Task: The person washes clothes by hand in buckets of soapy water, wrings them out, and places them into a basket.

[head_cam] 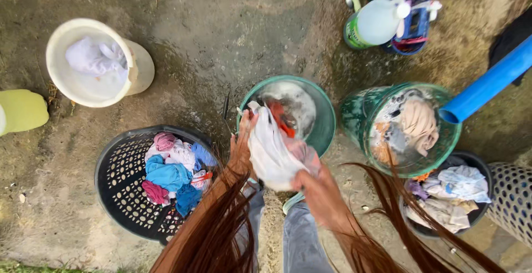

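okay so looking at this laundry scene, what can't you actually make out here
- Head view: fingers of the left hand and right hand are buried in the white cloth, so the grip is unclear.
- Bottom of the green basin: suds and cloth cover it.
- Black basket: lower garments lie under the top ones; hanging hair crosses its edge.
- Blue pipe: runs off the right edge.
- Yellow container: cut by the left edge.
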